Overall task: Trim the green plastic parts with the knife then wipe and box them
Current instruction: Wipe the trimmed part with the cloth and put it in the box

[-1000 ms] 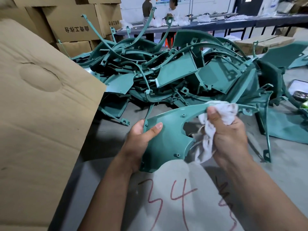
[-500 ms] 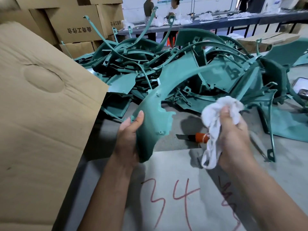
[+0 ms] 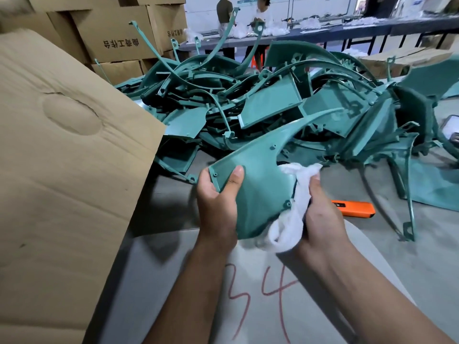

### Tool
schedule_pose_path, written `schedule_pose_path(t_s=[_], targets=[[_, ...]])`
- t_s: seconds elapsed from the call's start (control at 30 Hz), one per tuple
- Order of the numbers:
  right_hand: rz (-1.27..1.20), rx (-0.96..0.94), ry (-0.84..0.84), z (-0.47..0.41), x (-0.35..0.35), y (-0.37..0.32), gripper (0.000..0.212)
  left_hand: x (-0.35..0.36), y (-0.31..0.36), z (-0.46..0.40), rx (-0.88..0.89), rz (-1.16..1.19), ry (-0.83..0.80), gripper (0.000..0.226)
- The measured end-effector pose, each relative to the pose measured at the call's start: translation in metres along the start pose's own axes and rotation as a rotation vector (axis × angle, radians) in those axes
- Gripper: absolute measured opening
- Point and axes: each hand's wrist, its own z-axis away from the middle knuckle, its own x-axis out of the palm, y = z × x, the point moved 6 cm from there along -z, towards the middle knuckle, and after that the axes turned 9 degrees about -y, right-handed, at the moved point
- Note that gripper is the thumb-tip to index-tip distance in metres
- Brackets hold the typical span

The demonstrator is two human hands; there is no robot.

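Much of what we hold is covered. Our left hand [image 3: 218, 202] grips the near corner of the green part [image 3: 258, 175], thumb curled over its face and the other fingers out of sight behind it. Our right hand [image 3: 323, 214] is closed round a white cloth [image 3: 290, 219], which is pressed against the part's right edge; the cloth hides that edge and our palm hides most of the cloth's middle (only the bunched top and a hanging loop show). The part's long curved tip reaches up and right until it merges with the pile of green parts [image 3: 273, 100] behind, and we cannot tell where one ends and the other begins.

The knife [image 3: 352, 208], orange, lies on the table [image 3: 434, 256] just right of our right wrist, its near end hidden by the hand; no blade is visible. A cardboard box flap [image 3: 62, 170] fills the left side, cut off by the frame, and we cannot see inside the box. Red handwritten digits [image 3: 260, 294] sit between our forearms.

Bare table shows to the right of the knife and below it, bounded by a thin green strut [image 3: 407, 219] standing out from the pile.
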Motion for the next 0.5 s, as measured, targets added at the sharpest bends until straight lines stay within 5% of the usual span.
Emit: schedule_pose_path(t_s=[0.27, 0.4, 0.5], targets=[[0.501, -0.262, 0.016, -0.001, -0.002, -0.013, 0.071, -0.009, 0.01, 0.004, 0.146, -0.045, 0.151, 0.025], [0.227, -0.215, 0.195, -0.004, -0.015, 0.0, 0.047, 0.006, 0.014, 0.013, 0.186, -0.024, 0.133, 0.022], [0.003, -0.155, 0.207, -0.001, -0.024, 0.004, 0.048, 0.011, 0.014, 0.015, 0.216, -0.009, 0.116, 0.019]])
